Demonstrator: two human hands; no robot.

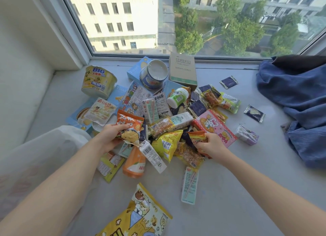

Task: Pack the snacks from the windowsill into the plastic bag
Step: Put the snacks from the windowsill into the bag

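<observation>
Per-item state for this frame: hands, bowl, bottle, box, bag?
left hand: grips orange packet
right hand: grips red-yellow packet
noodle bowl: tipped over
white bottle: lying on side
cardboard box: upright, closed
plastic bag: mouth not visible

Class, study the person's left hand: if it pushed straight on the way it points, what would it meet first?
The left hand grips the orange crinkly snack bag, so that comes first. Beyond it, probably the small white drink carton with a straw, though depth is unclear.
</observation>
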